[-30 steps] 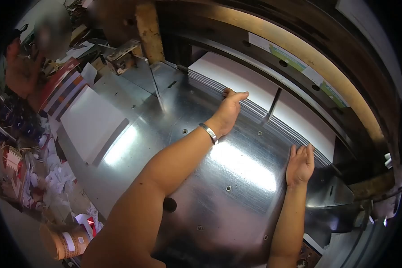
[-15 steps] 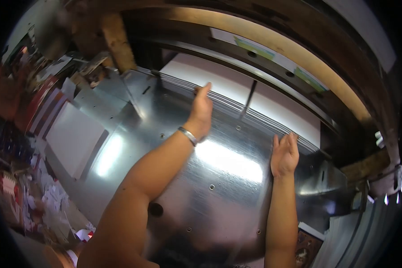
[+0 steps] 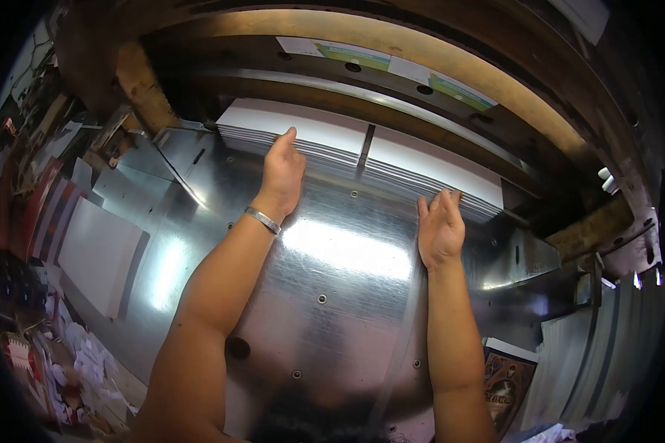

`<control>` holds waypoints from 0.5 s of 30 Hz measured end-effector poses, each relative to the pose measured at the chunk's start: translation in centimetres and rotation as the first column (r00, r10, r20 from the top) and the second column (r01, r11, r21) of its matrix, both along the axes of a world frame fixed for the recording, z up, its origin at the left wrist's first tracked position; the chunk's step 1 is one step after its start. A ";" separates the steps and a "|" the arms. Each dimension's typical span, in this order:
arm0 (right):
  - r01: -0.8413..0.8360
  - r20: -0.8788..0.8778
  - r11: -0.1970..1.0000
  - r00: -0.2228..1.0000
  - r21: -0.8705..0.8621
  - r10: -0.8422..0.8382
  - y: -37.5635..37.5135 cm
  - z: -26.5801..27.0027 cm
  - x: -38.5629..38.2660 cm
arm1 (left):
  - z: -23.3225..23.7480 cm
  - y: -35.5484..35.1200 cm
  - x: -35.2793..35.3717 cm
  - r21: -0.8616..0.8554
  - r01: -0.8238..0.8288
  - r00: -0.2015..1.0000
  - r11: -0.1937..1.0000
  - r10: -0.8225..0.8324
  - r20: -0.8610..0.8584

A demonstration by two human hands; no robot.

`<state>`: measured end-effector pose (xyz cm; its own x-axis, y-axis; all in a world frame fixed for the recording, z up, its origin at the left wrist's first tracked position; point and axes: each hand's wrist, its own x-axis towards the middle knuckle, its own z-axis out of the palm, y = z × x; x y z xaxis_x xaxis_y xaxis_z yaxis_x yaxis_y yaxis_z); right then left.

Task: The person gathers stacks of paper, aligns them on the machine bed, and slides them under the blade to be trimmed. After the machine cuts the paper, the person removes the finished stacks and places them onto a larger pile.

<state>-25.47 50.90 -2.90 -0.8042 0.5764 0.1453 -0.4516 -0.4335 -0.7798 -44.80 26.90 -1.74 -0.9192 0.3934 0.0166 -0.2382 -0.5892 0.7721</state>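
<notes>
Two stacks of white paper lie side by side at the back of a shiny metal table [image 3: 347, 255], partly under a dark beam. My left hand [image 3: 282, 173], with a metal bracelet at its wrist, is at the front edge of the left stack [image 3: 303, 124], thumb up. Its other fingers are partly hidden. Beside the front edge of the right stack [image 3: 436, 166] is my right hand [image 3: 442, 230], palm up and fingers stretched towards the sheets. A narrow dark gap separates the stacks. Neither hand grips anything visible.
A wooden-edged frame [image 3: 421, 44] with printed strips arches over the back. White sheets [image 3: 100, 247] lie at left, above scrap paper [image 3: 89, 362]. At lower right are a dark decorated book [image 3: 506, 387] and standing piles of sheets [image 3: 569, 354].
The view has turned and shifted, so stacks and hands appear farther left. Both hands stay near the stacks' front edges. More of the decorated book shows.
</notes>
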 end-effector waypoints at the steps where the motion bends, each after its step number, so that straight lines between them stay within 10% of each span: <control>1: -0.006 -0.005 1.000 1.000 -0.009 0.006 0.2 -0.3 0.0 | 0.2 0.1 0.2 -0.005 -0.007 1.000 1.000 0.007 0.003; 15: -0.070 0.046 0.993 0.997 0.095 0.065 -0.8 1.8 0.6 | 0.5 0.2 0.5 -0.002 -0.026 1.000 1.000 0.026 0.002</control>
